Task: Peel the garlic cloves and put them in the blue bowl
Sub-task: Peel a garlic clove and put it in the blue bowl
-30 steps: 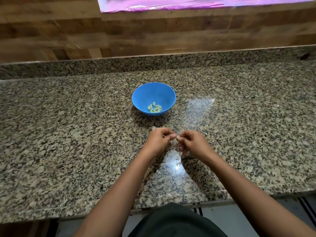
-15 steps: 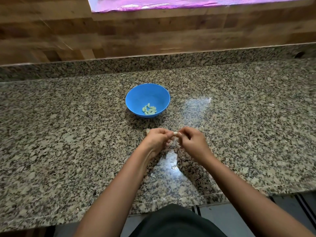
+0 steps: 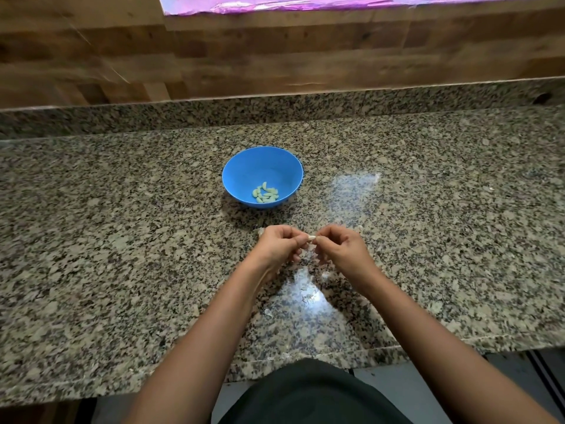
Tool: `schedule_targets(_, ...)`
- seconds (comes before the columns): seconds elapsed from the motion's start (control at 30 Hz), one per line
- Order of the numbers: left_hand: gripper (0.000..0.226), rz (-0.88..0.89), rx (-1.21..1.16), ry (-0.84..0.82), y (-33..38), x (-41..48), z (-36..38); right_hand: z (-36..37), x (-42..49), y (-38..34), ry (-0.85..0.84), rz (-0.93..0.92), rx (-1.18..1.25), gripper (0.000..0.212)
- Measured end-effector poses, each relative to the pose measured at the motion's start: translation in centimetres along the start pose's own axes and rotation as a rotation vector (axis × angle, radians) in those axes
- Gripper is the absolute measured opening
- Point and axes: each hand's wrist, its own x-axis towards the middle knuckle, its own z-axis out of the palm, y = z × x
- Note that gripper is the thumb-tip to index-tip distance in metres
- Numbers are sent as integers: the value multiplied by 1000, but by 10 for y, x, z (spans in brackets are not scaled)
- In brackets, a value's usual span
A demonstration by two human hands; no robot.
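One small pale garlic clove (image 3: 312, 238) was held above the worktop between two hands, pinched at its left end by the curled fingertips of the left hand (image 3: 276, 246) and at its right end by the thumb and forefinger of the right hand (image 3: 342, 247). Both hands were closed on that single clove, and their remaining fingers were curled under. Whether any skin was left on the clove could not be told.

One round blue plastic bowl (image 3: 244, 166) was seen standing at about eleven o'clock from the hands, well apart from them. A small heap of peeled pale green cloves (image 3: 265, 193) was gathered at five o'clock on its floor; about eight were counted, though the overlap left the exact number unclear.

A few thin papery scraps of skin (image 3: 307, 296) were scattered at six o'clock from the hands on the speckled grey granite counter (image 3: 122, 240). The counter was backed at twelve o'clock by a brown wood-plank wall (image 3: 275, 62), with one shiny pink sheet (image 3: 275, 1) above it.
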Motion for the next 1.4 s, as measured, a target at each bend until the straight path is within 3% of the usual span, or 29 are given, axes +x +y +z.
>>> schedule_targets(0.13,10,203,669,214,5,-4,8,4,4,6,32,24,-79,14)
schedule_targets(0.17,9,240,737,247,6,-5,10,6,5,6,41,44,-71,14)
schedule_targets(0.2,9,240,712,242,5,-6,10,7,6,7,48,66,-40,13)
schedule_targets(0.33,12,0,172,86,2,-3,3,11,8,6,62,110,90,9)
schedule_targets(0.5,11,135,635,271,0,-3,8,17,10,8,82,135,-57,12)
schedule_targets(0.6,9,250,757,293,3,-4,11,14,14,6,172,253,217,16)
schedule_targets(0.67,8,304,724,262,4,-2,9,5,17,1,197,299,329,17)
schedule_targets(0.83,6,219,491,245,4,18,1,-4,16,-3,116,275,161,13)
schedule_targets(1.17,17,239,698,321,3,46,17,-18,13,6,198,162,-319,7)
schedule_targets(1.33,35,208,673,345,4,43,15,-16,12,8,170,132,-414,5)
schedule_targets(1.4,31,231,636,363,1,32,10,-14,10,8,154,126,-419,5)
